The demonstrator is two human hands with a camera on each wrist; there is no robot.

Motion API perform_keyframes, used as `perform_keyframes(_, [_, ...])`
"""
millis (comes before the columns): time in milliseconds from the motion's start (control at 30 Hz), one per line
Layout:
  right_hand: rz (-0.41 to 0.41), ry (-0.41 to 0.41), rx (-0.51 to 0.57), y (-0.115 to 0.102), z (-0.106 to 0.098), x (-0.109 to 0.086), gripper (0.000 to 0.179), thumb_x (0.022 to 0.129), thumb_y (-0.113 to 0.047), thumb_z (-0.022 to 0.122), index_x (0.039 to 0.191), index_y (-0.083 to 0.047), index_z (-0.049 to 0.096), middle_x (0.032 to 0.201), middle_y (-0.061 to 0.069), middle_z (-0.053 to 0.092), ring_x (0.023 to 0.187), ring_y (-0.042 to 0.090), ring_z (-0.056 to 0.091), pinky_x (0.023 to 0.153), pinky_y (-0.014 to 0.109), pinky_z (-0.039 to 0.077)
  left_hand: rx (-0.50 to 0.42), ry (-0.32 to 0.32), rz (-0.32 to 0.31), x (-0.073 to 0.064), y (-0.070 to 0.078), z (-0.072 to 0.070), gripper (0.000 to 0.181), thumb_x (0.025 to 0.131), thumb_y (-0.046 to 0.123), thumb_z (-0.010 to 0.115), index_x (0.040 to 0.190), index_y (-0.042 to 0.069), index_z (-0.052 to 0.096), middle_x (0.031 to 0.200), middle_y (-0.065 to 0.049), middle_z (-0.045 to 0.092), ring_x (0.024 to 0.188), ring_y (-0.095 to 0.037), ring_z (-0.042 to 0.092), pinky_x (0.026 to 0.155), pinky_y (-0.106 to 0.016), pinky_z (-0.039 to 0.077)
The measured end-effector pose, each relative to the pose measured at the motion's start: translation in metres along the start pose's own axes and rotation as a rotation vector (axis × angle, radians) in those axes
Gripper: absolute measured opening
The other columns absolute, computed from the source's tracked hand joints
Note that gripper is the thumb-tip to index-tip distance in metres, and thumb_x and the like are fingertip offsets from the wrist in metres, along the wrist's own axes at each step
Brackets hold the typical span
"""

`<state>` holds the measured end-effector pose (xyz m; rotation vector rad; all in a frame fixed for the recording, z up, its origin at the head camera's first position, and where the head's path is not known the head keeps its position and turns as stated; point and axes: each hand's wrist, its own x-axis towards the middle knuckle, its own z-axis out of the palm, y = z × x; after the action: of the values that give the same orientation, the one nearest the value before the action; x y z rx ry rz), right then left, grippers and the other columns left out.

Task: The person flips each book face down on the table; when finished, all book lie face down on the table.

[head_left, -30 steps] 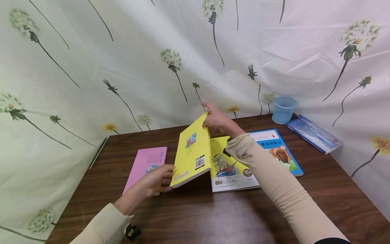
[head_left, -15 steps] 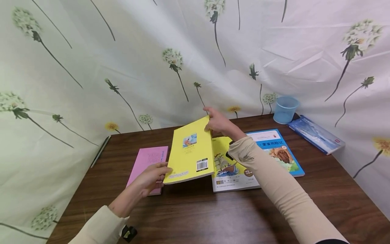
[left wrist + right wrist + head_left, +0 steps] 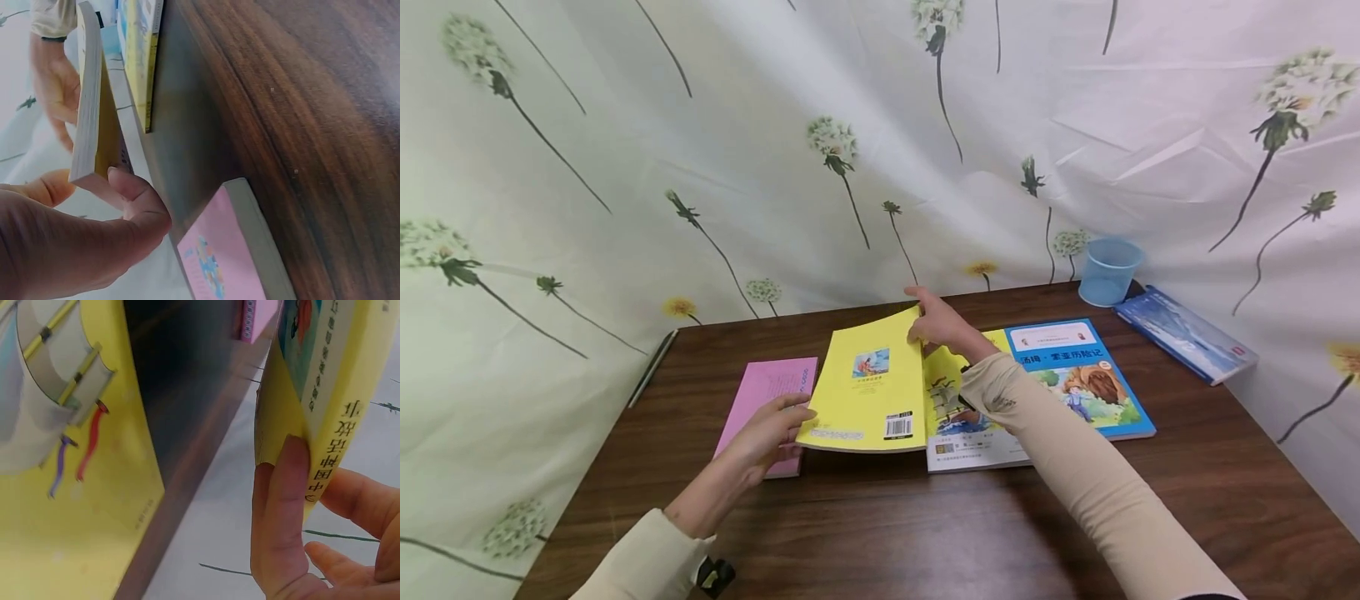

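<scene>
A yellow book [image 3: 865,400], back cover with barcode facing up, is held above the table between both hands. My left hand [image 3: 767,433] pinches its lower left corner; in the left wrist view the thumb and a finger lie on opposite faces of the book's corner. At the upper right corner, by the spine [image 3: 337,437], my right hand [image 3: 946,327] grips it, with the index finger reaching past the edge. Beneath and left lies a pink book [image 3: 772,387], partly covered by the left hand. To the right, another yellow book [image 3: 977,448] with a ship picture is partly hidden by the right arm.
A blue-edged book [image 3: 1078,379] lies against the ship book on its right. Farther right are a blue book with a mountain cover [image 3: 1187,333] and a light blue bin [image 3: 1108,271]. A flowered curtain [image 3: 737,167] hangs behind the dark wooden table [image 3: 880,533].
The held yellow book has tipped from a steep slant to nearly flat and come lower. My right hand has dropped slightly with it, and my left hand has taken its lower left corner.
</scene>
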<state>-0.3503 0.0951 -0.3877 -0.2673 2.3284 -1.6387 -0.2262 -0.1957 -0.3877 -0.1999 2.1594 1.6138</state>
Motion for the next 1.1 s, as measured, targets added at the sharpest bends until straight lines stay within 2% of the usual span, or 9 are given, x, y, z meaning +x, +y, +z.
perform_keyframes(133, [0.036, 0.009, 0.006, 0.008, 0.005, 0.004, 0.081, 0.092, -0.002, 0.06, 0.16, -0.023, 0.021, 0.164, 0.022, 0.019, 0.1, 0.035, 0.065, 0.071, 0.044, 0.062, -0.004, 0.005, -0.006, 0.0, -0.003, -0.001, 0.061, 0.101, 0.021, 0.05, 0.152, -0.001, 0.026, 0.107, -0.011, 0.068, 0.083, -0.014, 0.062, 0.073, -0.03, 0.05])
perform_keyframes(267, [0.059, 0.015, -0.005, 0.015, 0.009, 0.007, 0.076, 0.095, -0.009, 0.059, 0.16, -0.023, 0.022, 0.164, 0.019, 0.021, 0.117, 0.039, 0.058, 0.071, 0.042, 0.062, -0.004, 0.012, -0.016, -0.001, -0.004, -0.002, 0.06, 0.101, 0.021, 0.05, 0.152, -0.001, 0.027, 0.111, -0.012, 0.067, 0.087, -0.015, 0.063, 0.076, -0.032, 0.052])
perform_keyframes(400, [0.089, 0.009, -0.012, 0.023, 0.015, 0.01, 0.074, 0.096, -0.012, 0.058, 0.159, -0.023, 0.023, 0.163, 0.019, 0.023, 0.122, 0.042, 0.055, 0.072, 0.043, 0.062, 0.008, 0.015, -0.041, -0.001, -0.006, -0.003, 0.058, 0.101, 0.022, 0.051, 0.151, 0.001, 0.029, 0.112, -0.012, 0.067, 0.088, -0.015, 0.063, 0.077, -0.032, 0.052])
perform_keyframes(567, [0.125, -0.016, -0.021, 0.034, 0.022, 0.015, 0.074, 0.096, -0.013, 0.059, 0.16, -0.021, 0.022, 0.163, 0.019, 0.024, 0.122, 0.041, 0.054, 0.071, 0.041, 0.061, 0.024, -0.013, -0.066, 0.001, -0.011, -0.004, 0.057, 0.101, 0.024, 0.051, 0.149, 0.0, 0.03, 0.114, -0.014, 0.067, 0.086, -0.016, 0.063, 0.075, -0.032, 0.054])
perform_keyframes(700, [0.125, -0.043, -0.043, 0.039, 0.026, 0.017, 0.075, 0.096, -0.014, 0.058, 0.16, -0.019, 0.02, 0.163, 0.019, 0.025, 0.111, 0.036, 0.059, 0.066, 0.039, 0.06, 0.042, -0.016, -0.071, -0.001, -0.013, -0.005, 0.052, 0.101, 0.024, 0.05, 0.145, 0.001, 0.034, 0.113, -0.015, 0.068, 0.083, -0.016, 0.064, 0.073, -0.032, 0.054])
perform_keyframes(833, [0.115, -0.063, -0.061, 0.04, 0.027, 0.018, 0.075, 0.097, -0.014, 0.058, 0.161, -0.019, 0.019, 0.162, 0.019, 0.027, 0.085, 0.027, 0.061, 0.059, 0.035, 0.057, 0.057, -0.024, -0.062, -0.001, -0.016, -0.007, 0.053, 0.102, 0.025, 0.05, 0.146, 0.001, 0.033, 0.116, -0.017, 0.068, 0.086, -0.016, 0.065, 0.074, -0.033, 0.054])
perform_keyframes(967, [0.11, -0.079, -0.088, 0.039, 0.026, 0.019, 0.075, 0.097, -0.015, 0.057, 0.161, -0.018, 0.018, 0.162, 0.019, 0.027, 0.063, 0.02, 0.055, 0.056, 0.033, 0.055, 0.06, -0.039, -0.073, -0.001, -0.017, -0.009, 0.056, 0.102, 0.026, 0.05, 0.148, 0.002, 0.032, 0.12, -0.018, 0.067, 0.09, -0.017, 0.065, 0.075, -0.033, 0.055])
perform_keyframes(1100, [0.111, -0.073, -0.116, 0.038, 0.025, 0.019, 0.073, 0.098, -0.017, 0.057, 0.161, -0.018, 0.02, 0.159, 0.019, 0.033, 0.055, 0.017, 0.046, 0.057, 0.032, 0.052, 0.071, -0.055, -0.08, -0.001, -0.017, -0.01, 0.057, 0.102, 0.026, 0.05, 0.15, 0.002, 0.031, 0.122, -0.019, 0.066, 0.092, -0.019, 0.066, 0.075, -0.033, 0.055])
